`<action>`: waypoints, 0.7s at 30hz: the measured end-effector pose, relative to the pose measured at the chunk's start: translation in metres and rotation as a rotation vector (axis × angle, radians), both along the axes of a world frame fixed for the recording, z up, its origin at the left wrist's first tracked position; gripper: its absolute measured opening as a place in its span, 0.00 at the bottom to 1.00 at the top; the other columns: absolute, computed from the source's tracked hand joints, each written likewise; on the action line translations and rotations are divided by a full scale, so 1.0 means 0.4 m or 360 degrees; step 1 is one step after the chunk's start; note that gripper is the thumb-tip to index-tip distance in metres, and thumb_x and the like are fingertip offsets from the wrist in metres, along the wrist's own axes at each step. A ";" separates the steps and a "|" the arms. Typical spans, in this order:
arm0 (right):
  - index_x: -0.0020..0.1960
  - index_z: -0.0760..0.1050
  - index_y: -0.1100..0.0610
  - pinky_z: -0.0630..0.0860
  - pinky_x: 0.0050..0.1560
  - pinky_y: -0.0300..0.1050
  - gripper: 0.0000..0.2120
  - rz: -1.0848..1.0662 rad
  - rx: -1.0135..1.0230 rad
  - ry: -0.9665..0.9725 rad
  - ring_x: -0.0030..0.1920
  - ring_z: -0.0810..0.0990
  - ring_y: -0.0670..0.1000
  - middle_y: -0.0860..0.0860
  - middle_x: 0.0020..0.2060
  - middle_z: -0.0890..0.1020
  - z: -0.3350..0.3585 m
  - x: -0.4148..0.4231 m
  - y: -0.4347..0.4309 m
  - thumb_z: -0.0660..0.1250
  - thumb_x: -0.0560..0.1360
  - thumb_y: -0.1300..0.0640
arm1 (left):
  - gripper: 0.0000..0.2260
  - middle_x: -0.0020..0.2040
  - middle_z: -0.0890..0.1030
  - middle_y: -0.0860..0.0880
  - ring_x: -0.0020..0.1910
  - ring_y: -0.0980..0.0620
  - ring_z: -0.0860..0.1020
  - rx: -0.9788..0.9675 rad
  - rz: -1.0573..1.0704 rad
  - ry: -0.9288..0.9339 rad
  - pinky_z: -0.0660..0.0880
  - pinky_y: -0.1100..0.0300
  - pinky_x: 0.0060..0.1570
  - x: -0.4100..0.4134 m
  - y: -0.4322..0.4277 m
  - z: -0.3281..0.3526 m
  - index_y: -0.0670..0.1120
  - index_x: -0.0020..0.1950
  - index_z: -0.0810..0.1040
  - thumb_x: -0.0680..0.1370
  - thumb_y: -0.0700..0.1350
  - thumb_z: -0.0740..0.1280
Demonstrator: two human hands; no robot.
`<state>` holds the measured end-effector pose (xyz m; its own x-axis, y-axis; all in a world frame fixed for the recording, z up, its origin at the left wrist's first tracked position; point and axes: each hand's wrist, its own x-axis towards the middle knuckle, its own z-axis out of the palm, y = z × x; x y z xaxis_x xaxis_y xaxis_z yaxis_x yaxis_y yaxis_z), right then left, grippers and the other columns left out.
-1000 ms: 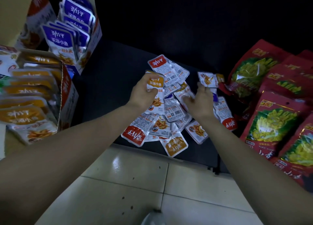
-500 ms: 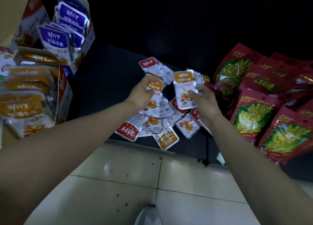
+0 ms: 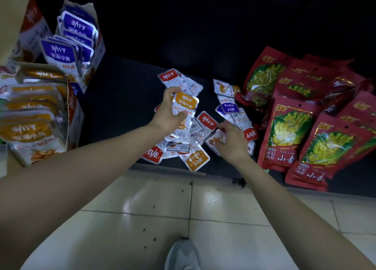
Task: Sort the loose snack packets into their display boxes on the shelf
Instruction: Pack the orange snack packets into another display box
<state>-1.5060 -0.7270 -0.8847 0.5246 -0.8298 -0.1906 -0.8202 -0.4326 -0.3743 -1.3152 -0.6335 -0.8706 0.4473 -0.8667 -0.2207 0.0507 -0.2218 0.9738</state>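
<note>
Left hand (image 3: 168, 116) grips a stack of orange-label packets (image 3: 185, 104) over the loose pile (image 3: 196, 159) on the dark shelf (image 3: 124, 106). Right hand (image 3: 232, 144) pinches a loose packet (image 3: 213, 141) at the pile's right side. Orange display box (image 3: 72, 109) near left, purple display box (image 3: 101, 49) far left, red bags (image 3: 289, 131) right.

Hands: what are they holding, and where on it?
The left hand grips orange-topped packets by one long side, thumb across the front. The right hand seems to pinch a white packet in the pile at its edge.
</note>
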 end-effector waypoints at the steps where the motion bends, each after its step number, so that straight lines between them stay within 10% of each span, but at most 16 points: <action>1: 0.70 0.69 0.58 0.64 0.66 0.48 0.26 0.0114 -0.0002 0.0168 0.67 0.67 0.58 0.57 0.67 0.72 -0.008 -0.015 0.004 0.67 0.72 0.66 | 0.23 0.57 0.76 0.47 0.45 0.52 0.78 0.0012 -0.0020 -0.0025 0.77 0.61 0.38 0.001 0.003 0.000 0.56 0.67 0.62 0.79 0.36 0.65; 7: 0.74 0.66 0.56 0.62 0.68 0.42 0.34 0.0297 0.0106 0.0071 0.69 0.64 0.58 0.57 0.68 0.67 0.004 -0.025 -0.004 0.72 0.70 0.67 | 0.17 0.55 0.69 0.60 0.41 0.70 0.70 0.0094 -0.0125 -0.0151 0.74 0.72 0.35 -0.008 0.011 0.006 0.52 0.67 0.69 0.81 0.38 0.63; 12: 0.78 0.53 0.47 0.58 0.72 0.56 0.45 0.0438 -0.0086 0.0740 0.74 0.51 0.62 0.56 0.76 0.51 0.010 -0.032 -0.006 0.73 0.69 0.40 | 0.18 0.54 0.70 0.60 0.41 0.54 0.76 0.0151 -0.0156 -0.0213 0.75 0.61 0.38 -0.001 0.022 -0.003 0.53 0.68 0.69 0.81 0.39 0.63; 18: 0.48 0.83 0.62 0.72 0.49 0.42 0.07 0.0299 -0.0323 -0.0311 0.53 0.79 0.58 0.56 0.51 0.81 -0.017 -0.056 -0.020 0.72 0.72 0.60 | 0.17 0.53 0.75 0.56 0.44 0.49 0.78 0.0195 -0.0141 -0.0201 0.77 0.56 0.41 0.008 0.024 -0.021 0.55 0.66 0.70 0.80 0.39 0.64; 21: 0.52 0.84 0.59 0.76 0.49 0.41 0.08 0.0252 -0.0411 -0.0703 0.51 0.80 0.51 0.54 0.51 0.83 -0.012 -0.019 0.010 0.69 0.76 0.61 | 0.16 0.59 0.76 0.51 0.52 0.47 0.80 0.0171 -0.0081 -0.0156 0.80 0.50 0.50 0.012 0.023 -0.022 0.56 0.63 0.71 0.80 0.39 0.65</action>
